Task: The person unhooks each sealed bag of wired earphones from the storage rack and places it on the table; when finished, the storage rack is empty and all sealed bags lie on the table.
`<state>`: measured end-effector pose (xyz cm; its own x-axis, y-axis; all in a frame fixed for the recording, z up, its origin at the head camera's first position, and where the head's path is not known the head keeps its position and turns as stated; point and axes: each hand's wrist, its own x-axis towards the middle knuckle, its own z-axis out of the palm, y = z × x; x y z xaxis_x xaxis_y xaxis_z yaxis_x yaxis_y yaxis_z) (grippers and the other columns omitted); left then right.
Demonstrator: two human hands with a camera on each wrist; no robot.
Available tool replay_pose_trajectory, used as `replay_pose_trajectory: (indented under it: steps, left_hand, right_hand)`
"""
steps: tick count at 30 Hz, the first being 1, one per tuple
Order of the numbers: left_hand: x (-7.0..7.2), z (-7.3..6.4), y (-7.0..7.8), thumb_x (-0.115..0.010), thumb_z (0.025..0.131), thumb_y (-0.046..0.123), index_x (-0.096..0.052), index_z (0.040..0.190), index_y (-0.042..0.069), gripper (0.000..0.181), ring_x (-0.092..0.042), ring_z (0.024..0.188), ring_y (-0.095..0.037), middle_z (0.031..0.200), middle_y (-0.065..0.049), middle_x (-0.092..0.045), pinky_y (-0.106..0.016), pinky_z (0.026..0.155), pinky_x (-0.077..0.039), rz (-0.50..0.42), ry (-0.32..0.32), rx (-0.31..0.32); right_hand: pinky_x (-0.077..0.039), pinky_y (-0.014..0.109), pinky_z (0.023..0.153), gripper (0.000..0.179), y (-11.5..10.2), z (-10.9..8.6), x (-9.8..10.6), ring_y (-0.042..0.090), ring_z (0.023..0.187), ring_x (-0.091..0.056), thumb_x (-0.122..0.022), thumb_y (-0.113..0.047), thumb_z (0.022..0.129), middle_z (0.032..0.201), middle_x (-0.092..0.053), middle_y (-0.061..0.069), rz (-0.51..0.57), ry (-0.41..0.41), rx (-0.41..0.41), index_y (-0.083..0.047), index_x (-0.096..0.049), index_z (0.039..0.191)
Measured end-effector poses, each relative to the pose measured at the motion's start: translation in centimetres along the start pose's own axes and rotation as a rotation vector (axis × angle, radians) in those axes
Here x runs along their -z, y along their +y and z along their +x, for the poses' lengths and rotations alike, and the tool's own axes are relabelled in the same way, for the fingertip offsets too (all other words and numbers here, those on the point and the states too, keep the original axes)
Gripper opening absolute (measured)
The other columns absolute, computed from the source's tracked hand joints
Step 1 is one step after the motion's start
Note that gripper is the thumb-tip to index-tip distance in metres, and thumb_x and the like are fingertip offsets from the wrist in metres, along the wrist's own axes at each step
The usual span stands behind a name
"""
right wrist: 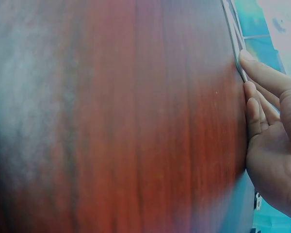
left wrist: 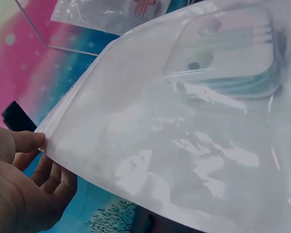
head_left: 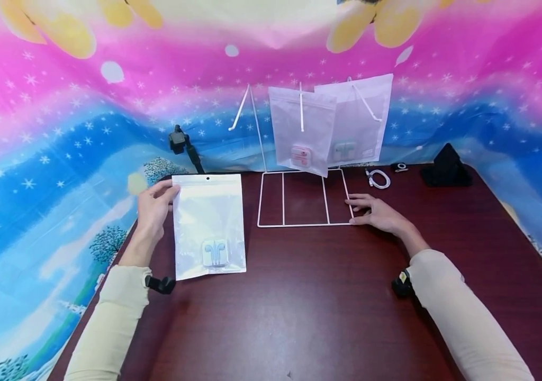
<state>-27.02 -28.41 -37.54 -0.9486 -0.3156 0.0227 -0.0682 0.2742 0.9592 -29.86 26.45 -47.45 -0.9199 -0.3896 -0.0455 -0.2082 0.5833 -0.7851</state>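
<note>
My left hand (head_left: 152,209) pinches the upper left edge of a white zip bag (head_left: 209,217) between thumb and fingers. The bag hangs upright, with a punched hole at its top and a small clear case of earphones (head_left: 215,253) low inside. My right hand (head_left: 378,214) holds the white wire display rack (head_left: 304,225) at the right front corner of its base. In the right wrist view the thumb (right wrist: 262,70) lies along the wire, with curled fingers (right wrist: 252,110) beside it. The rack's left hook (head_left: 240,108) is bare.
On the rack's other hooks hang a bag with a red-marked earphone case (head_left: 301,127) and another bag with a pale earphone case (head_left: 366,116). A coiled white cable (head_left: 378,179), a small black item (head_left: 399,167) and a black stand (head_left: 447,166) lie back right. A black camera mount (head_left: 185,143) rises back left.
</note>
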Motion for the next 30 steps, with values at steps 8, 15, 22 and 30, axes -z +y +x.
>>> replay_pose_trajectory:
  steps: [8,15,22,30]
  left_hand:
    - [-0.6,0.9,-2.9,-0.063,0.105,0.036,-0.067,0.133,0.012,0.037,-0.062,0.088,-0.012,0.108,0.004,-0.062,-0.024,0.078,-0.055,0.005,-0.079,0.083]
    - [-1.3,1.2,-4.9,-0.06,0.106,0.033,-0.062,0.141,0.007,0.043,-0.063,0.091,-0.013,0.115,-0.004,-0.063,-0.026,0.083,-0.056,0.061,-0.138,0.12]
    - [-2.4,1.3,-5.9,-0.056,0.108,0.031,-0.055,0.15,0.008,0.048,-0.06,0.109,-0.021,0.139,-0.016,-0.058,-0.03,0.091,-0.054,0.137,-0.199,0.197]
    - [-3.2,1.7,-6.9,-0.054,0.109,0.025,-0.053,0.15,0.005,0.046,-0.059,0.111,-0.02,0.143,-0.017,-0.056,-0.028,0.086,-0.055,0.167,-0.223,0.228]
  right_hand:
    - [-0.04,0.047,0.104,0.066,0.0,0.0,-0.1,0.034,0.129,-0.056,-0.079,-0.021,0.094,0.163,-0.037,0.017,0.001,-0.001,-0.009,-0.005,-0.052,0.152]
    - [-0.04,0.047,0.105,0.066,0.0,0.0,-0.1,0.034,0.13,-0.055,-0.079,-0.02,0.094,0.163,-0.036,0.016,0.009,0.001,-0.005,-0.004,-0.052,0.152]
    - [-0.041,0.046,0.105,0.067,0.1,0.0,0.0,0.033,0.13,-0.055,-0.079,-0.021,0.094,0.163,-0.037,0.015,0.001,0.001,-0.005,-0.005,-0.051,0.153]
    - [-0.045,0.031,0.1,0.067,0.2,0.1,0.0,0.034,0.132,-0.055,-0.079,-0.021,0.095,0.163,-0.036,0.015,-0.012,-0.002,-0.006,-0.004,-0.051,0.153]
